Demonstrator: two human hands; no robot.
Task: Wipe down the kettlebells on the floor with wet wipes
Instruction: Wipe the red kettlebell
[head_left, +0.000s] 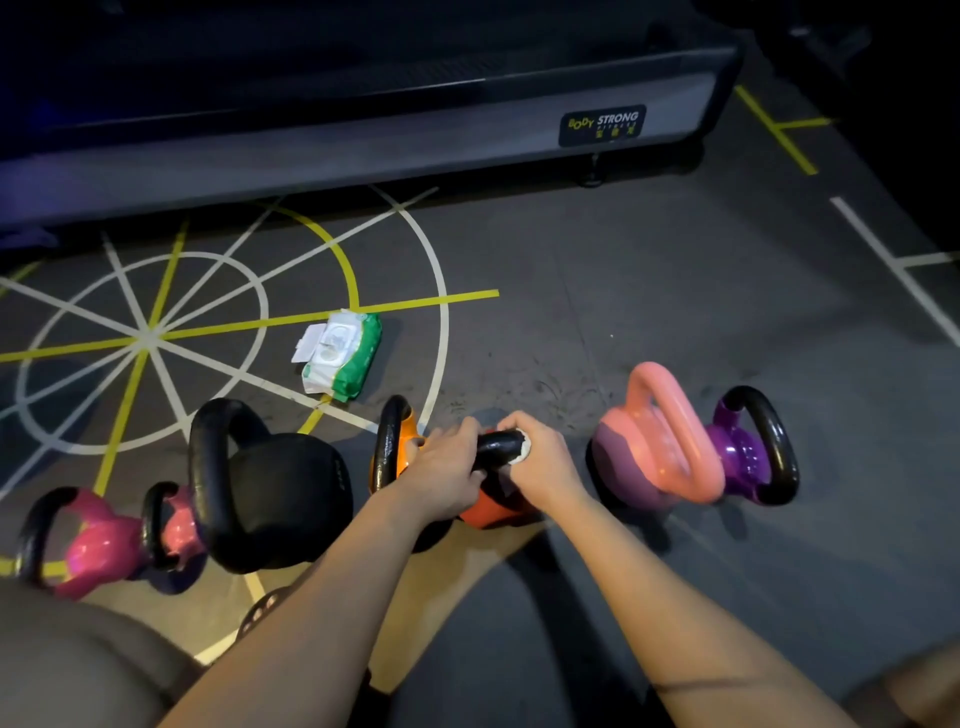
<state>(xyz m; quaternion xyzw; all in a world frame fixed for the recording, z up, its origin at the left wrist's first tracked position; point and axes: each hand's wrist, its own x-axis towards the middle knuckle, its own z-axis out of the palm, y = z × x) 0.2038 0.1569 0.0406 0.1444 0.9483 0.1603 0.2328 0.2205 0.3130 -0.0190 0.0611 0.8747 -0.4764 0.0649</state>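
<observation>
Grey base (363, 140) reading BODY STRONG, green wipes pack (343, 356), red kettlebell (493, 512)

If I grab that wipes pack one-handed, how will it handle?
Probably light and squashy: the wipes pack has a soft, crumpled wrapper. Its flip lid is open, so it may flap. Lying flat, it should slide, not roll.
</observation>
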